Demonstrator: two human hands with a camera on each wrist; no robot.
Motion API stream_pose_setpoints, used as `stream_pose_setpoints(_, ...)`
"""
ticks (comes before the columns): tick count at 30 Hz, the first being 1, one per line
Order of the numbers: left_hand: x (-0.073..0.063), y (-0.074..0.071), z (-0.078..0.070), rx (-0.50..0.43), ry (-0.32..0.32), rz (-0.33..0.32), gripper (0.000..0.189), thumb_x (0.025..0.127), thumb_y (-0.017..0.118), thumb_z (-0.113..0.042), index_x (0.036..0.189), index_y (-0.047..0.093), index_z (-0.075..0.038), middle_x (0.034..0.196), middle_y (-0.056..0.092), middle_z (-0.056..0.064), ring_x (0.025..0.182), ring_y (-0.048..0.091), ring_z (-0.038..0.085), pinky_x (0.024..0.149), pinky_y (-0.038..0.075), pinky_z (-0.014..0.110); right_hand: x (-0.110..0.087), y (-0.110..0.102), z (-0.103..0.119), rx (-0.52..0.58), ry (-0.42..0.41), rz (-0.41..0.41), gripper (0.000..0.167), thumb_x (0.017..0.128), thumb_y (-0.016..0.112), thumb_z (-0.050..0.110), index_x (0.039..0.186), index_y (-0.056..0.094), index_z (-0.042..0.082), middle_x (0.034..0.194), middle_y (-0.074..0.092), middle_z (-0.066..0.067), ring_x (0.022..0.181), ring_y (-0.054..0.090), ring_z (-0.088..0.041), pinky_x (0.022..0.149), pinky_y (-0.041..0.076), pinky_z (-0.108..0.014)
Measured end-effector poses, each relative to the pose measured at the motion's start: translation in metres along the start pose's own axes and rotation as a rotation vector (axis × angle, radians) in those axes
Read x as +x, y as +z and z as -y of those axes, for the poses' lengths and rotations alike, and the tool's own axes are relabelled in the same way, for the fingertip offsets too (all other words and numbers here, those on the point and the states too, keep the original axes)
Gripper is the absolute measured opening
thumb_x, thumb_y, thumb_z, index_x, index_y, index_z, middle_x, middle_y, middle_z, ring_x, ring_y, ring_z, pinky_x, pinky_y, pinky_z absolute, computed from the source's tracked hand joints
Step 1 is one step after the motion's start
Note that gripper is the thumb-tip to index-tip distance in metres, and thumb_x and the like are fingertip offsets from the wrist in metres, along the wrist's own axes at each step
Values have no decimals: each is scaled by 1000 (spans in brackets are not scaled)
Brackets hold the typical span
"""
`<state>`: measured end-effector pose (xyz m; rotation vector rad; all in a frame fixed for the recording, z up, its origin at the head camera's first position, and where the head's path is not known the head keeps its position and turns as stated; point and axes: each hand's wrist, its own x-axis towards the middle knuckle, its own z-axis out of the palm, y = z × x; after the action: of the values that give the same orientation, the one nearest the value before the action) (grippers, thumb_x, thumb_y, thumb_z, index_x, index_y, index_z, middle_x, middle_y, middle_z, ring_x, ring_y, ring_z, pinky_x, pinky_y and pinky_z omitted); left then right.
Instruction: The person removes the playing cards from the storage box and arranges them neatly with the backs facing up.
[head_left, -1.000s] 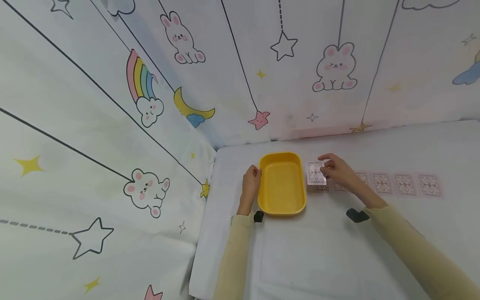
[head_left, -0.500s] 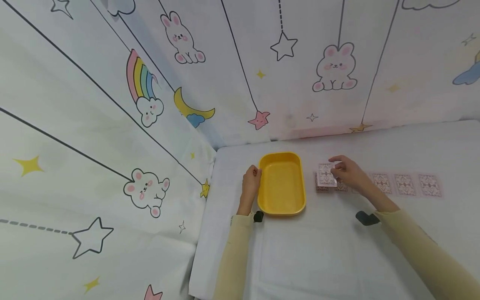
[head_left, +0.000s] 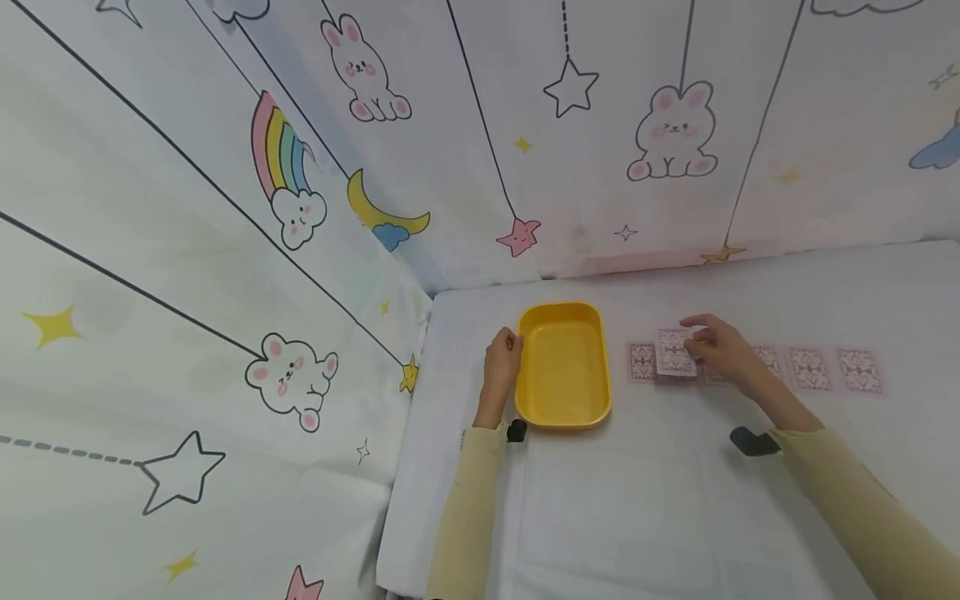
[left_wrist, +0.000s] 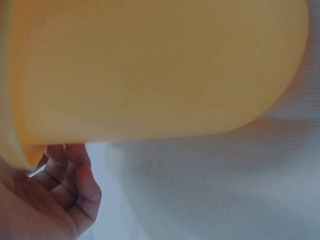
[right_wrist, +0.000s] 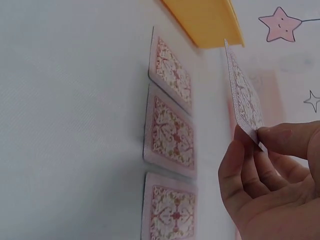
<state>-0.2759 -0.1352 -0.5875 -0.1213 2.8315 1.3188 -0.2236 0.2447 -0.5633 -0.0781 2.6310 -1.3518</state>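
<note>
My right hand (head_left: 720, 352) pinches a playing card (head_left: 674, 352) by its right edge, patterned back up, above the row. In the right wrist view, thumb and fingers hold that card (right_wrist: 244, 95) tilted, apart from the cards beneath. Face-down cards lie in a row on the white cloth; the leftmost card (head_left: 642, 362) sits just right of the yellow tray (head_left: 564, 367). My left hand (head_left: 501, 367) grips the tray's left rim. In the left wrist view its fingers curl beside the tray's outer wall (left_wrist: 150, 70), partly hidden by the rim.
More face-down cards, such as the far right card (head_left: 860, 371), continue the row; my right arm covers some. Behind the table hangs a white cloth wall (head_left: 465, 150) printed with rabbits and stars. The table's left edge lies beyond my left arm.
My right hand has moved right along the row with the card, from next to the tray, uncovering the leftmost card. My left hand stays on the tray. The head view has shifted slightly.
</note>
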Motion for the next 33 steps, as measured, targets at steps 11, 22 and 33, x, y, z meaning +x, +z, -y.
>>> stream_pose_setpoints(11, -1, 0, -2, 13, -17, -3, 23, 106, 52, -31, 95, 52, -11, 73, 46, 0, 58, 43, 12, 51, 34, 23, -14, -14, -24, -13, 37, -7, 53, 108, 45, 31, 151, 34, 3, 140, 43, -39, 121, 53, -54, 92, 51, -60)
stream_pose_setpoints(22, -3, -1, -5, 1, 7, -7, 22, 106, 52, -28, 95, 51, -9, 71, 43, 1, 57, 40, 12, 51, 32, 23, -27, -30, -48, -21, 20, -41, 52, 108, 46, 27, 150, 36, 0, 133, 49, -40, 114, 57, -55, 72, 57, -31)
stream_pose_setpoints(33, -3, -3, -4, -14, 13, 1, 23, 106, 52, -29, 97, 53, -8, 72, 47, 2, 57, 42, 13, 52, 35, 23, -39, -54, -77, -45, 56, -51, 54, 107, 47, 28, 149, 34, -4, 134, 46, -43, 104, 65, -40, 69, 56, -25)
